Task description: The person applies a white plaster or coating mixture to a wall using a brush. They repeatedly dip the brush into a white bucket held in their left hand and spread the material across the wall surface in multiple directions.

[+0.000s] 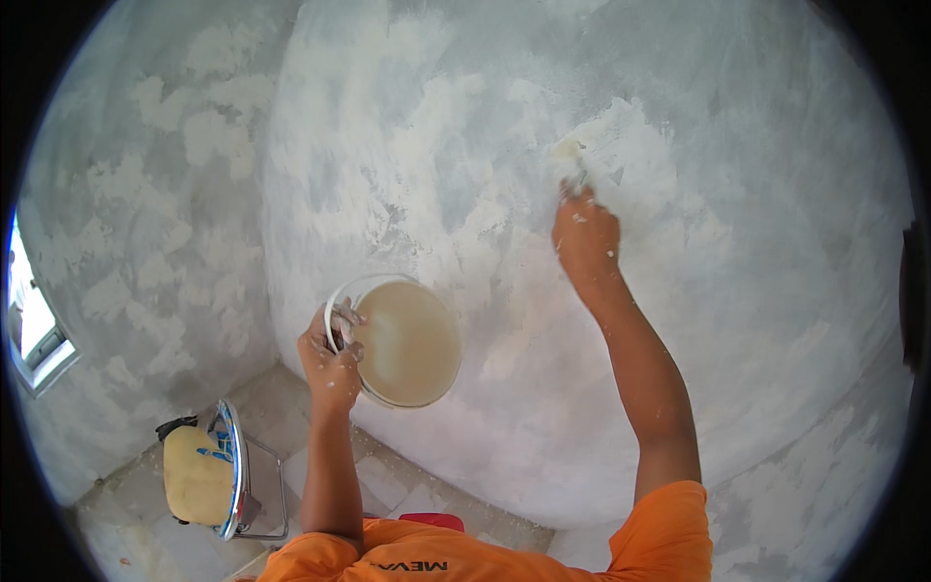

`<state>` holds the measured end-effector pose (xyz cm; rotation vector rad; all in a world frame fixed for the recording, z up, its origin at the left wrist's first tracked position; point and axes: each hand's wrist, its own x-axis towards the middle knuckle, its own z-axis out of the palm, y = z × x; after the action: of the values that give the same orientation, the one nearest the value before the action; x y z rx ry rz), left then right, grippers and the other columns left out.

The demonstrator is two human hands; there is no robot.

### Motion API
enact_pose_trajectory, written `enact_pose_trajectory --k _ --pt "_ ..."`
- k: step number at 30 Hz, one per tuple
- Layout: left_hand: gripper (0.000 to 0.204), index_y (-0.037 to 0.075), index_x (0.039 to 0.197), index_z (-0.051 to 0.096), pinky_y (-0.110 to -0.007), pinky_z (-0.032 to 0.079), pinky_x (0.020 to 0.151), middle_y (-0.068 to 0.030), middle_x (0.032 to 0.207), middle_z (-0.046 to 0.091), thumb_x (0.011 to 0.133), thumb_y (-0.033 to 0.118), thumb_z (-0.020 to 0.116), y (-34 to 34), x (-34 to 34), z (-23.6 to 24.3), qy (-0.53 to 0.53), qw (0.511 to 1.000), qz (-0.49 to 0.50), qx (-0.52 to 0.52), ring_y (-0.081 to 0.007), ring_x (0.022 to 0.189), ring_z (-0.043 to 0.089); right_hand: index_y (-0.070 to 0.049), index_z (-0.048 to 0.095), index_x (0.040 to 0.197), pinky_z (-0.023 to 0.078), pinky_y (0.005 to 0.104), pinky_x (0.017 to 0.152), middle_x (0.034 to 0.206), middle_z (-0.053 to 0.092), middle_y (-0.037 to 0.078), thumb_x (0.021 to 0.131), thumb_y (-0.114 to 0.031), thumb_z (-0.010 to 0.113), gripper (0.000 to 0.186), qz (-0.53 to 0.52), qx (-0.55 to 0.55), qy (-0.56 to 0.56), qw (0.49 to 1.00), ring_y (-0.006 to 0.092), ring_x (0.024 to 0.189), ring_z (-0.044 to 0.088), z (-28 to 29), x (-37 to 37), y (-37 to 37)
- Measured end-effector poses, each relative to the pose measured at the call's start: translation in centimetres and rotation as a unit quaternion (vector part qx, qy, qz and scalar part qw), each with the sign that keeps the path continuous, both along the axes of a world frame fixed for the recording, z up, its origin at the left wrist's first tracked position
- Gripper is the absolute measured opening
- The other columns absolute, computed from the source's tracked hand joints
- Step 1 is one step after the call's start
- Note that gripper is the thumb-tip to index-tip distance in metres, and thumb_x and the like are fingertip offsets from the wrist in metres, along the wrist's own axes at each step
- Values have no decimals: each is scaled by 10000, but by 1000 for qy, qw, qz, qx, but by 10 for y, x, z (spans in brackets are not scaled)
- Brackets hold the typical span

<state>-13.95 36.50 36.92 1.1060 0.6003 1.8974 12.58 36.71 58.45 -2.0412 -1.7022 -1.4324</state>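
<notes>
My left hand (333, 357) is closed on the rim and handle of a white bucket (458, 357), held in front of the wall (465, 116). The bucket is tilted toward me and its inside looks cloudy beige; whether this is liquid or the bare bottom is hard to tell. My right hand (587, 236) reaches up and is closed around a small tool (579, 173) with a pale yellowish tip, likely a brush, blurred against the wall. Around that tip the grey wall carries a whitish patch (630, 136). Pale splashes dot both hands.
At the lower left stands a metal-framed chair (233, 475) with a yellow back or cushion (197, 475) and blue-patterned stuff on it. A window (39, 320) opens in the left wall (175, 194). Something red (432, 521) shows just beyond my orange shirt, above the tiled floor (383, 480).
</notes>
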Motion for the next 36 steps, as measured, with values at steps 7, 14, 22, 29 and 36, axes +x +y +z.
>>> enact_pose_trajectory --k 7,14,22,29,36 --pt "243 52 704 440 -510 276 1198 -71 781 560 507 -88 416 1 -16 -10 5 1000 -6 -15 -199 818 607 -6 709 896 575 422 787 951 698 228 895 -131 613 158 30 -44 71 996 372 899 705 47 9 -6" --pt "243 43 709 447 -510 281 1195 -76 784 567 516 -98 399 9 -40 -14 5 998 55 -1 -200 826 603 -34 729 874 580 362 654 785 705 145 927 -127 604 164 -39 183 -69 980 269 735 723 100 15 -16" --pt "211 29 693 455 -508 289 1187 -84 777 571 527 -91 405 14 -47 -16 7 998 65 7 -208 823 606 -46 735 856 582 372 718 960 707 205 757 -38 720 100 34 -190 -97 976 308 892 715 -43 -40 33" --pt "227 17 719 484 -475 276 1202 -81 810 567 522 -77 422 16 -59 -23 0 997 69 -25 -195 871 608 -43 721 900 580 379 746 934 724 149 853 -39 657 79 2 69 -46 997 310 885 721 82 -16 -8" --pt "303 -41 808 575 -440 286 1177 -118 891 639 546 -85 428 20 -74 -33 24 996 90 -18 -247 1022 631 -86 749 800 576 306 676 824 731 125 768 -45 730 56 -72 90 -194 974 241 925 722 32 -36 9"
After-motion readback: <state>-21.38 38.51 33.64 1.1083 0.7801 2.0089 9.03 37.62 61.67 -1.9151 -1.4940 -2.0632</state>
